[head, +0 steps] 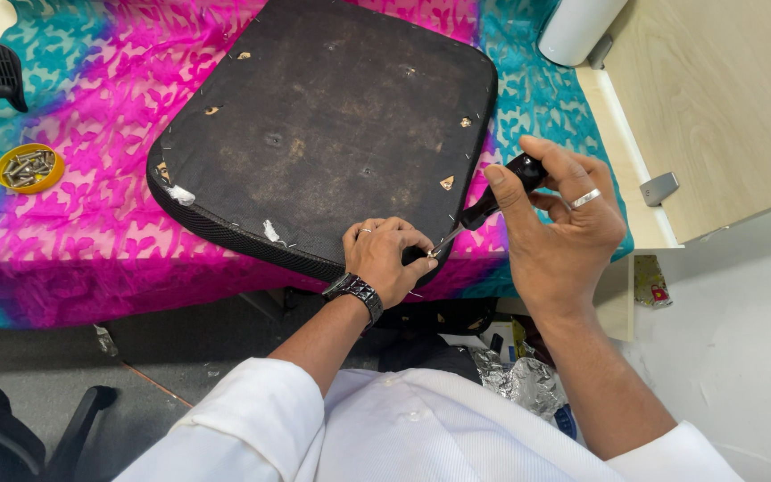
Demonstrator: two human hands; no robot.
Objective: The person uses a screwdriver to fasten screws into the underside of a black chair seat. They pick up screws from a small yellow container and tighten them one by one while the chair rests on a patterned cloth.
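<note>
A black chair seat pad (323,134) lies upside down on a table covered with pink and teal cloth (91,205). My left hand (385,254), with a dark wristwatch, presses its fingers on the pad's near right corner edge. My right hand (559,219), wearing a ring, grips a black-handled screwdriver (493,201). The metal tip points down-left to the pad's edge, right beside my left fingertips. Small tears in the underside show pale wood, and white foam peeks out along the near edge.
A yellow cap holding several screws (29,168) sits at the left on the cloth. A black plastic part (0,76) lies at the far left. A white cylinder (577,27) and a wooden panel (716,107) stand at right. Chair base parts (11,437) lie on the floor.
</note>
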